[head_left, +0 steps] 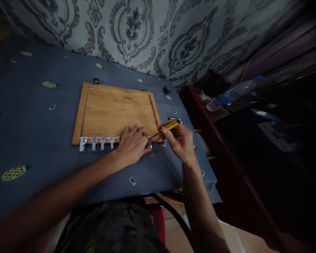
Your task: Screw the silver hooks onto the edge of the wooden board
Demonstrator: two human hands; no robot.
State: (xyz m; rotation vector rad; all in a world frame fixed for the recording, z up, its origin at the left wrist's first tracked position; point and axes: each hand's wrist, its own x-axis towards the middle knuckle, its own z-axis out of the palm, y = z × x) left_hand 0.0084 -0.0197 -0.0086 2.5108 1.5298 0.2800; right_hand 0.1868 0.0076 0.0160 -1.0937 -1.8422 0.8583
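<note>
A wooden board (116, 109) lies flat on a table covered with a blue cloth (28, 123). A metal hook rail (98, 142) with several hooks runs along the board's near edge. My left hand (133, 144) rests on the right part of the rail, fingers curled and pressing down on it. My right hand (180, 138) grips a yellow and black screwdriver (168, 127), whose tip points left at the rail's right end beside my left fingers.
A small black object (167, 91) lies at the table's far right corner. To the right stands a dark wooden shelf (226, 140) with a plastic water bottle (234, 93) on it. A patterned wall (147, 31) rises behind the table.
</note>
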